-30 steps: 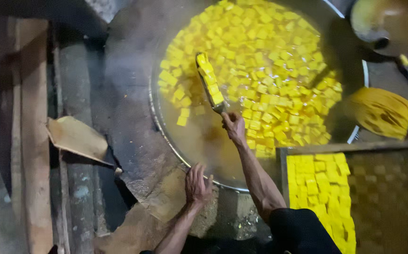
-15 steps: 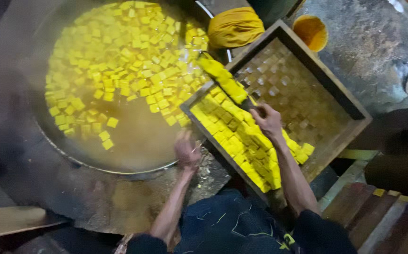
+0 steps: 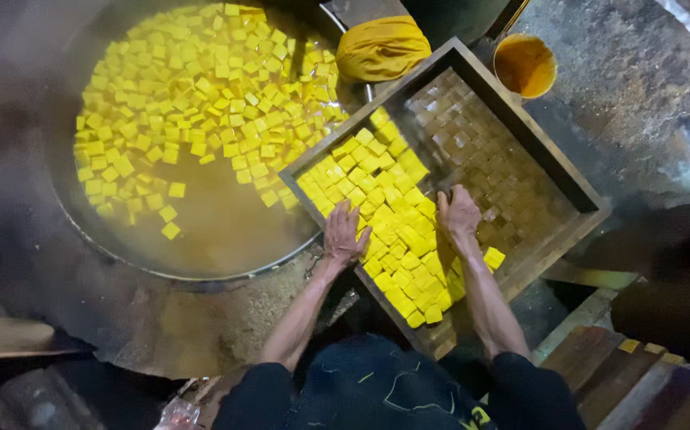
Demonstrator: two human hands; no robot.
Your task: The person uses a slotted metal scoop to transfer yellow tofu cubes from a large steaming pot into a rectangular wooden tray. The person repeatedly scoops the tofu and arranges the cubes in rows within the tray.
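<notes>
Pressing flat with fingers spread and gripping nothing, the left hand (image 3: 345,232) and the right hand (image 3: 458,213) rest on the yellow cubes (image 3: 389,215) packed along the near-left side of the wooden tray (image 3: 520,111) at centre frame. Too hard a push could crush or scatter the cubes, which look soft, wet and glossy. More float in the wide pan (image 3: 226,223) at upper left.

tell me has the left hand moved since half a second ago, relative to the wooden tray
Yes. The left hand was at the rectangular wooden tray's near rim beside the big round pan; now it lies flat inside the tray on the yellow cubes.
</notes>
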